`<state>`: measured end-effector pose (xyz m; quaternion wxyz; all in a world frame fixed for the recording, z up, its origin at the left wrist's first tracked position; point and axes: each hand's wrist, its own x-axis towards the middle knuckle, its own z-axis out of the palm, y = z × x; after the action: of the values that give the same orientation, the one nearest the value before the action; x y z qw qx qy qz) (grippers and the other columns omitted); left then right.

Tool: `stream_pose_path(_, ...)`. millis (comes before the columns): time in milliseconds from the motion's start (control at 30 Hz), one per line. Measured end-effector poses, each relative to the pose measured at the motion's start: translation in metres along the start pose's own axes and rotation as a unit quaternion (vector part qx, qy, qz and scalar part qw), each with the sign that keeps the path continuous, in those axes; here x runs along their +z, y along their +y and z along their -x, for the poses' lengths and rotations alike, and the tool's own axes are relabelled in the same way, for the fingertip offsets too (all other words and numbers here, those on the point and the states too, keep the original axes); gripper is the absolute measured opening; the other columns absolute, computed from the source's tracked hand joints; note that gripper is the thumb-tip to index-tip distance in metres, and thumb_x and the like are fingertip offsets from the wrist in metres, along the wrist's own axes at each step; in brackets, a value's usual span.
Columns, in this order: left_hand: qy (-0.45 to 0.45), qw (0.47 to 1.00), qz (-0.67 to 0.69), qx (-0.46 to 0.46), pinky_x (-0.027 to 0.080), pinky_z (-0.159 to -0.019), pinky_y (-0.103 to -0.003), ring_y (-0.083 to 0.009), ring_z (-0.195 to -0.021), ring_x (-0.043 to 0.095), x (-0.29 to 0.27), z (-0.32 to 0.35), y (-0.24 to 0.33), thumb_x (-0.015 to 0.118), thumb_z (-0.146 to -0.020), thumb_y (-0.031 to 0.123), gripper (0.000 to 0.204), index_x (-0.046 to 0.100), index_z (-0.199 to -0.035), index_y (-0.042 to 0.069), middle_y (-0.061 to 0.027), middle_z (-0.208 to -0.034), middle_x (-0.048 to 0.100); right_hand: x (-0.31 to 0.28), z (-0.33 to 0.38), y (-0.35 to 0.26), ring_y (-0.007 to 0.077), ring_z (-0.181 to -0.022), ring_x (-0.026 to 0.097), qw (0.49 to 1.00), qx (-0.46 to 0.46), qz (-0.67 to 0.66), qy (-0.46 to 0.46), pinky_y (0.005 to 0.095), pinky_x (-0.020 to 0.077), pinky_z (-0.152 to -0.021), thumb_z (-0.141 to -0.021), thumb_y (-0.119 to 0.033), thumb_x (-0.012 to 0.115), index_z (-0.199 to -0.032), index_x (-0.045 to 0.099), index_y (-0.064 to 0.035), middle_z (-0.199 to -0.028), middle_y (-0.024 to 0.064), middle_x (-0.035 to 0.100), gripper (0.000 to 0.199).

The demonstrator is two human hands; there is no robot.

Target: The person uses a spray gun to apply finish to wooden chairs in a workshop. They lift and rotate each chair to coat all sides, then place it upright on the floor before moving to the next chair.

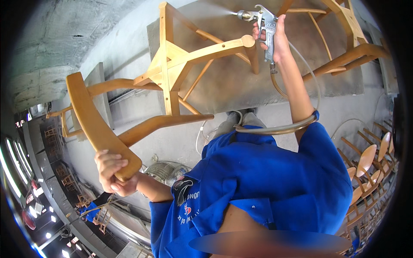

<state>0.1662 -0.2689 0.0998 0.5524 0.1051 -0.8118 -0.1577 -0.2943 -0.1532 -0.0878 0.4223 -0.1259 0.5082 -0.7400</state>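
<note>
My left hand (112,173) is closed around the lower end of a wooden chair's curved backrest (95,118). The chair (164,71) is tipped over, with its pale seat frame and legs facing me, and there is no seat on the frame. In my right hand (279,41) is a metal spray gun (267,32), its nozzle pointing left. A white mist leaves the nozzle toward the chair's upper leg. My right fingers wrap the grip, partly hidden behind it. A clear hose (275,130) runs from the gun area and loops around my right upper arm.
Behind the chair stands a stained grey board (215,96). Another wooden chair (340,60) is at the upper right. A round metal container (165,171) sits on the floor beside my left forearm. Many chair parts (365,165) stand at the right edge. A person in blue (89,213) is far off left.
</note>
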Motion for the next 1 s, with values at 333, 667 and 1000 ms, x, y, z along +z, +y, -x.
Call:
stream_pose_path(333, -0.011, 0.996, 0.084, 0.038, 0.042, -0.079, -0.05, -0.0266, -0.065, 0.054, -0.029, -0.004, -0.053, 0.03, -0.091, 0.038, 0.049, 0.059, -0.083, -0.001, -0.0145, -0.06, 0.058, -0.14, 0.036, 0.087, 0.0102, -0.063, 0.061, 0.971, 0.12, 0.055, 0.202, 0.0221, 0.0318, -0.043, -0.09, -0.083, 0.024, -0.097, 0.063, -0.0075, -0.072, 0.001, 0.062, 0.085)
stream_pose_path(667, 0.107, 0.983, 0.134, -0.061, 0.053, -0.074, -0.043, -0.0296, -0.064, 0.061, -0.083, -0.058, -0.217, 0.033, -0.096, 0.031, 0.053, 0.064, -0.078, -0.007, -0.0194, -0.07, 0.061, -0.057, 0.177, 0.01, 0.0096, -0.07, 0.06, 0.979, -0.113, 0.069, 0.158, 0.0203, 0.0307, -0.044, -0.087, -0.085, 0.019, -0.107, 0.062, -0.0041, -0.079, 0.0007, 0.064, 0.094)
stream_pose_path(1000, 0.17, 0.981, 0.064, -0.069, 0.056, -0.069, -0.041, -0.0317, -0.066, 0.064, -0.073, -0.096, -0.31, 0.036, -0.092, 0.021, 0.046, 0.065, -0.08, -0.012, -0.0229, -0.075, 0.064, 0.001, 0.259, 0.09, 0.0113, -0.066, 0.059, 0.951, -0.05, 0.082, 0.294, 0.0213, 0.0311, -0.039, -0.09, -0.082, 0.024, -0.105, 0.06, -0.0041, -0.075, 0.0022, 0.061, 0.087)
